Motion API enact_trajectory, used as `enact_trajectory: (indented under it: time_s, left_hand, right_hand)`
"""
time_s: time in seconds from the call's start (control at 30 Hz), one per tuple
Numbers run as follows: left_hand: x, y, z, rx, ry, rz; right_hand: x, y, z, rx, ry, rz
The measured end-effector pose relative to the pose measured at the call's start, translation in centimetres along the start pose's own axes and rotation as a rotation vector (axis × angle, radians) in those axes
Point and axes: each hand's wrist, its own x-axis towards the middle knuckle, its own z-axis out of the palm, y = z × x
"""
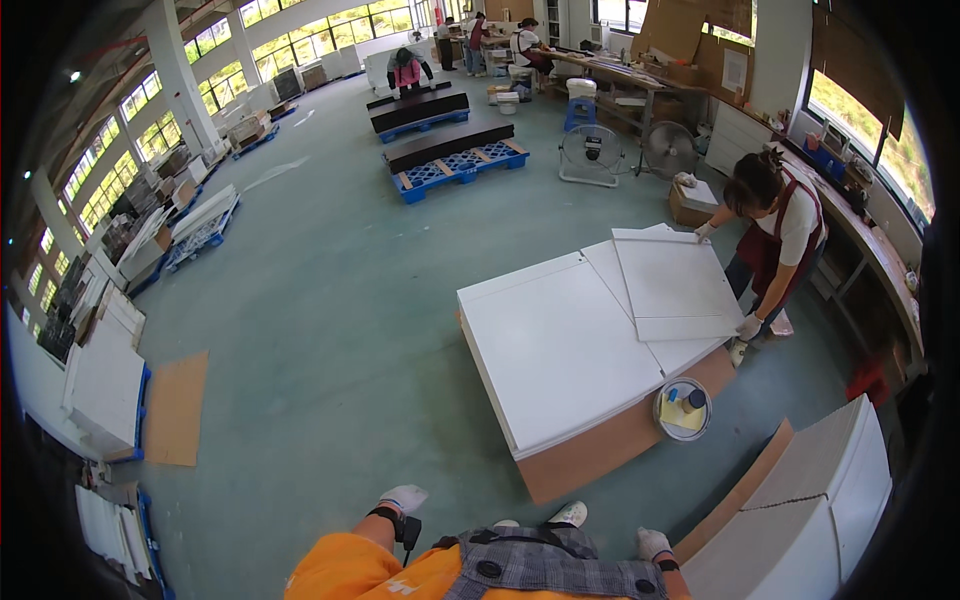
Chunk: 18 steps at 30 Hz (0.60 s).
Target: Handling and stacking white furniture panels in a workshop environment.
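My left hand [404, 499], in a white glove, hangs over the green floor in front of me. Its fingers look loosely stretched, with nothing visible in them. At the lower right, my right hand [654, 544], also gloved, is beside a stack of white panels [780, 500]. Its fingers are mostly hidden, and whether it touches the stack is unclear. Ahead lies a wide stack of white boards [560, 345] on brown cardboard [590, 450]. A co-worker's gloved hands grip a loose white panel [675, 280] lying askew on its right end.
A round tub [684, 425] holding a dark-lidded jar stands by the board stack's near right corner. Blue pallets [465, 168] with dark panels stand farther off. Two floor fans [590, 155] and a workbench [880, 240] line the right side. Cardboard [178, 408] lies at left.
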Motion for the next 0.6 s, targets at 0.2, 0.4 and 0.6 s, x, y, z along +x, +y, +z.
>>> enact_trajectory:
  time_s: [0.2, 0.4, 0.6]
  left_hand:
    - [1.9, 3.2, -2.1, -0.048, 0.035, -0.044]
    - [3.3, 9.3, -5.2, -0.068, 0.088, -0.005]
    - [2.5, 18.5, -9.9, -0.003, 0.117, 0.084]
  right_hand:
    - [4.9, 3.7, -0.6, -0.178, -0.036, -0.081]
    - [6.3, 6.1, -3.4, -0.078, -0.013, -0.021]
    - [5.3, 0.8, -12.4, 0.596, -0.079, 0.601]
